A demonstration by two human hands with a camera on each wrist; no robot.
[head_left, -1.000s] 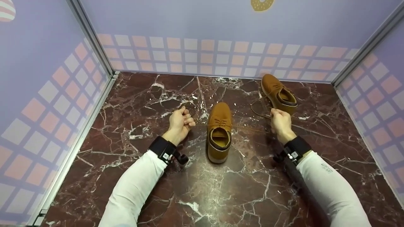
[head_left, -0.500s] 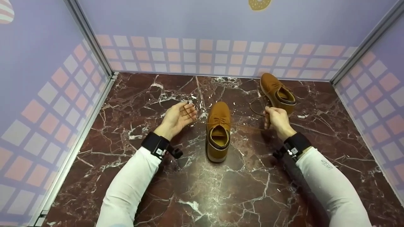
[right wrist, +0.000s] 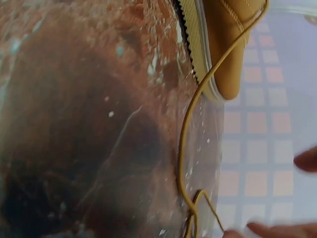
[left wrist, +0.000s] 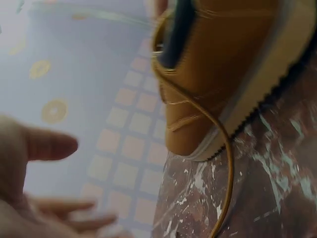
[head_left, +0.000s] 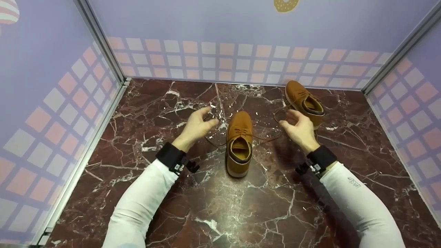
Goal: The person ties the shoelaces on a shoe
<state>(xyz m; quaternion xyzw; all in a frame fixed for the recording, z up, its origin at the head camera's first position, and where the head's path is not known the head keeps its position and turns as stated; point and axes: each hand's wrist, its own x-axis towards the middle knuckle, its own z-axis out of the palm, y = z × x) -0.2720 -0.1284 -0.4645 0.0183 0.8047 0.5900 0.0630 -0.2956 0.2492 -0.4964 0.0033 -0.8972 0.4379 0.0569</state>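
Observation:
A tan lace-up shoe (head_left: pixel 240 120) stands on the marble floor between the hands, toe pointing away. Its brown shoelace hangs loose on both sides, one end (left wrist: pixel 229 163) to the left, the other end (right wrist: pixel 183 134) to the right. To the left of the shoe, the left hand (head_left: pixel 197 128) hovers with fingers spread and nothing held. The right hand (head_left: pixel 300 130) is on the other side, its thumb and fingers apart; in the right wrist view, part of the lace passes close to its blurred fingertips, and contact is unclear.
A second tan shoe (head_left: pixel 303 98) stands at the back right, near the wall, with a loose lace beside it and the right hand partly in front. Purple checked walls (head_left: pixel 225 57) enclose the marble floor (head_left: pixel 220 206) at the back and sides.
Earlier the lace was drawn taut between both hands; now it has slackened and sags on both sides. The left hand opened first, then the right hand's fingers parted.

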